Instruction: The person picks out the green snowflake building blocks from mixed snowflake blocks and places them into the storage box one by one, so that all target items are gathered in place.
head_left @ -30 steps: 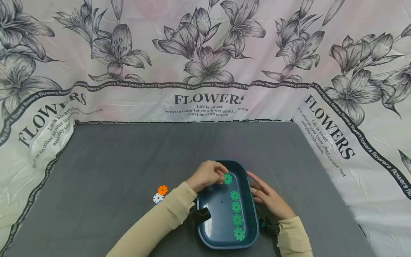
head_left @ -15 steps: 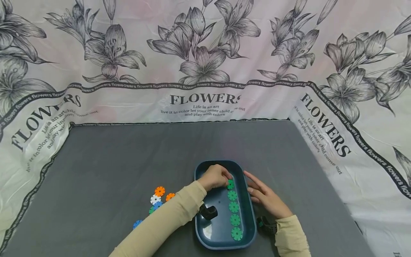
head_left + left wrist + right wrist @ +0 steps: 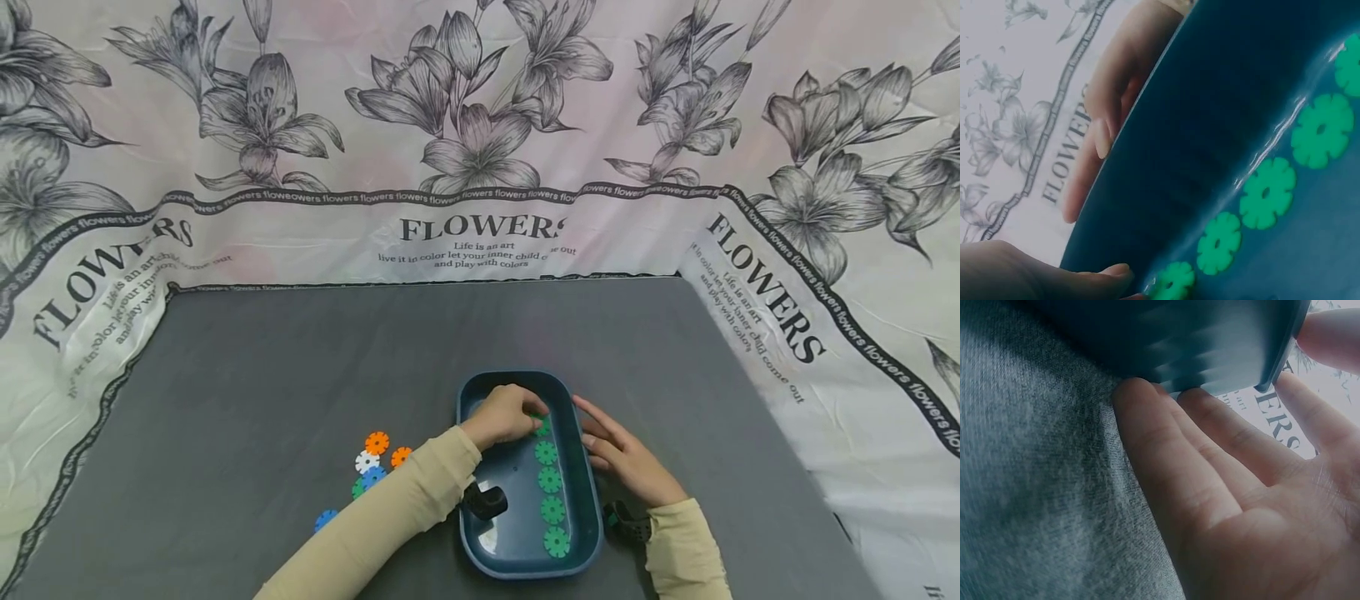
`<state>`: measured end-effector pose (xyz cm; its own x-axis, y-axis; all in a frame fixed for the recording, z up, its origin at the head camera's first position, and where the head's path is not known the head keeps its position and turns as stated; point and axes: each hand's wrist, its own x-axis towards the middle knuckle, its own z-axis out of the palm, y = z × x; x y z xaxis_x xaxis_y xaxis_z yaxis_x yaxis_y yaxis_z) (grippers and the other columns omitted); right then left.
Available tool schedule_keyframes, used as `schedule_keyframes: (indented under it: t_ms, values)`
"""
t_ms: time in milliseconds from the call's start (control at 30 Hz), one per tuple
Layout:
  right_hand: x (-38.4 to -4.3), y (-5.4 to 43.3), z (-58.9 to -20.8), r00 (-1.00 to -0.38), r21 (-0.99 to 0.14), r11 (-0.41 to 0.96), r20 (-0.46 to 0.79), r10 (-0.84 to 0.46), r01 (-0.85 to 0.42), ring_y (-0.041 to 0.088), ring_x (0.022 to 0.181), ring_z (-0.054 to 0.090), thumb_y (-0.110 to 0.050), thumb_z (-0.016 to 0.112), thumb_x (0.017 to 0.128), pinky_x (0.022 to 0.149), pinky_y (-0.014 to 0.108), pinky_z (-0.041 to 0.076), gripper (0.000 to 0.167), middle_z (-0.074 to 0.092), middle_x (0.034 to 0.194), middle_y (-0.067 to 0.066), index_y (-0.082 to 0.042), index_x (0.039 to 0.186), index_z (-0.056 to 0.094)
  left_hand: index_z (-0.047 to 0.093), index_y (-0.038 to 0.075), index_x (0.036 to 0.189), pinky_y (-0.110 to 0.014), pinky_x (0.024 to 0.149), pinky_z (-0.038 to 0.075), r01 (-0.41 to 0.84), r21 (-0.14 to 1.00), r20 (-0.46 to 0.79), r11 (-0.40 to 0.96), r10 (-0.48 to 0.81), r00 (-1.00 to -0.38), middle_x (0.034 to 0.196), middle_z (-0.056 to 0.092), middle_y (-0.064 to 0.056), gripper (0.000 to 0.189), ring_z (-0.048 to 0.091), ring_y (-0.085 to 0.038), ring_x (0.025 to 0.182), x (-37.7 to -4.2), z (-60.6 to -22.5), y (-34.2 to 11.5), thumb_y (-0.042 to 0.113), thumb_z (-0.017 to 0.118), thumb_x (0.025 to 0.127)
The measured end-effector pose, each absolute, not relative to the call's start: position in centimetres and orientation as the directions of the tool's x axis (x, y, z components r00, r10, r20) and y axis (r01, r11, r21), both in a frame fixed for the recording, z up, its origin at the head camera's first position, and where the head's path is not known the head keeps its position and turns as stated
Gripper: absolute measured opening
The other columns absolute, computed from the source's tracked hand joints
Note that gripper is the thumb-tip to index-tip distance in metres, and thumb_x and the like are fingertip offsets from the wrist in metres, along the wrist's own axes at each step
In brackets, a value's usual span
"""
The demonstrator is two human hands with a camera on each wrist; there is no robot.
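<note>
My left hand [image 3: 507,415] reaches into a dark blue tray [image 3: 472,546]. Its thumb and fingers are curled at the edge of a green notched plastic disc [image 3: 1174,282], the farthest in a row along the tray's right side. Part of that disc is hidden by the fingers. Several matching green discs [image 3: 552,510] lie flat below it in line. Against the outer right wall of the tray lies my right hand [image 3: 630,462], fingers extended; in the right wrist view fingertips [image 3: 1132,390] meet the wall low down, with another finger up by the rim.
Left of the tray, partly behind the left sleeve, lie loose notched discs: orange [image 3: 377,442], white [image 3: 367,462], blue [image 3: 373,477] and green [image 3: 357,487]. A grey cloth [image 3: 300,358] covers the table, and a flower-printed sheet [image 3: 637,233] stands around its back and sides.
The left hand has brought the green disc down and right to the far end of the row. Over the last half second it hardly moves. The right hand stays against the tray.
</note>
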<state>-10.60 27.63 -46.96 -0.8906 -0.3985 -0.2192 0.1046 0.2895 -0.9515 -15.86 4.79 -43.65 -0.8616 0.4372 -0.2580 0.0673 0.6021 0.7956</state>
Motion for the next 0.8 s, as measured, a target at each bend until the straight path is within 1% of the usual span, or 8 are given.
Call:
schedule_keyframes:
  t_ms: [233, 367, 467, 567, 600, 667, 733, 800]
  values:
    - [-10.6, 27.8, -46.9, -0.892, -0.951, 0.298, -0.207, -0.403, 0.086, 0.042, 0.129, 0.045, -0.029, 0.043, 0.103, 0.097, 0.052, 0.045, 0.055, 0.033, 0.150, 0.023, -0.029, 0.154, 0.020, 0.070, 0.009, 0.113, -0.031, 0.081, 0.052, 0.077, 0.829, -0.231, 0.554, 0.465, -0.854, 0.113, 0.069, -0.006, 0.023, 0.064, -0.020, 0.103, -15.8, -43.8, 4.6, 0.006, 0.060, 0.092]
    - [-10.7, 27.4, -46.8, -0.895, -0.945, 0.312, -0.221, -0.386, 0.099, 0.041, 0.129, 0.045, -0.031, 0.045, 0.103, 0.097, 0.052, 0.045, 0.055, 0.034, 0.149, 0.023, -0.032, 0.153, 0.022, 0.070, 0.011, 0.112, -0.032, 0.080, 0.051, 0.084, 0.865, -0.167, 0.495, 0.441, -0.882, 0.111, 0.068, -0.004, 0.021, 0.063, -0.018, 0.098, -15.4, -43.6, 3.4, 0.009, 0.059, 0.094]
    - [-10.7, 27.0, -46.8, -0.901, -0.937, 0.330, -0.235, -0.365, 0.111, 0.041, 0.130, 0.043, -0.033, 0.046, 0.102, 0.098, 0.052, 0.045, 0.055, 0.034, 0.150, 0.023, -0.034, 0.152, 0.024, 0.069, 0.016, 0.112, -0.031, 0.078, 0.051, 0.104, 0.909, -0.072, 0.403, 0.396, -0.915, 0.109, 0.068, 0.000, 0.019, 0.063, -0.015, 0.096, -14.2, -42.5, 0.7, 0.014, 0.058, 0.096]
    - [-10.6, 26.8, -46.8, -0.901, -0.933, 0.342, -0.240, -0.362, 0.111, 0.042, 0.132, 0.041, -0.033, 0.047, 0.102, 0.098, 0.053, 0.044, 0.055, 0.033, 0.150, 0.022, -0.035, 0.151, 0.024, 0.069, 0.021, 0.110, -0.029, 0.078, 0.052, 0.124, 0.932, 0.009, 0.340, 0.321, -0.947, 0.105, 0.069, 0.002, 0.018, 0.064, -0.012, 0.094, -11.9, -41.1, -3.6, 0.017, 0.059, 0.096]
    - [-10.6, 26.8, -46.8, -0.901, -0.933, 0.343, -0.240, -0.363, 0.110, 0.042, 0.132, 0.041, -0.033, 0.047, 0.102, 0.098, 0.053, 0.044, 0.055, 0.032, 0.151, 0.023, -0.035, 0.151, 0.024, 0.069, 0.022, 0.110, -0.028, 0.078, 0.052, 0.139, 0.926, 0.033, 0.351, 0.293, -0.955, 0.104, 0.069, 0.003, 0.017, 0.064, -0.011, 0.092, -11.0, -40.9, -5.2, 0.017, 0.060, 0.096]
    - [-10.6, 26.9, -46.8, -0.901, -0.931, 0.350, -0.234, -0.364, 0.100, 0.043, 0.133, 0.040, -0.032, 0.047, 0.102, 0.098, 0.053, 0.044, 0.055, 0.031, 0.151, 0.023, -0.035, 0.152, 0.024, 0.068, 0.023, 0.109, -0.027, 0.075, 0.052, 0.161, 0.892, 0.060, 0.423, 0.243, -0.968, 0.100, 0.068, 0.003, 0.018, 0.062, -0.009, 0.088, -9.4, -40.9, -8.0, 0.016, 0.063, 0.094]
    - [-10.5, 27.1, -46.8, -0.903, -0.933, 0.348, -0.229, -0.364, 0.096, 0.043, 0.133, 0.038, -0.031, 0.047, 0.102, 0.098, 0.054, 0.043, 0.055, 0.030, 0.151, 0.023, -0.033, 0.152, 0.024, 0.068, 0.024, 0.109, -0.028, 0.074, 0.051, 0.183, 0.817, 0.077, 0.546, 0.211, -0.974, 0.100, 0.066, 0.006, 0.021, 0.059, -0.010, 0.088, -8.0, -41.5, -10.2, 0.014, 0.067, 0.090]
    - [-10.6, 27.2, -46.8, -0.906, -0.934, 0.346, -0.222, -0.361, 0.091, 0.044, 0.134, 0.037, -0.031, 0.047, 0.102, 0.098, 0.054, 0.043, 0.055, 0.029, 0.152, 0.023, -0.032, 0.152, 0.023, 0.069, 0.022, 0.111, -0.029, 0.074, 0.048, 0.198, 0.738, 0.081, 0.645, 0.207, -0.975, 0.102, 0.065, 0.004, 0.026, 0.056, -0.012, 0.088, -7.0, -42.6, -11.7, 0.013, 0.071, 0.086]
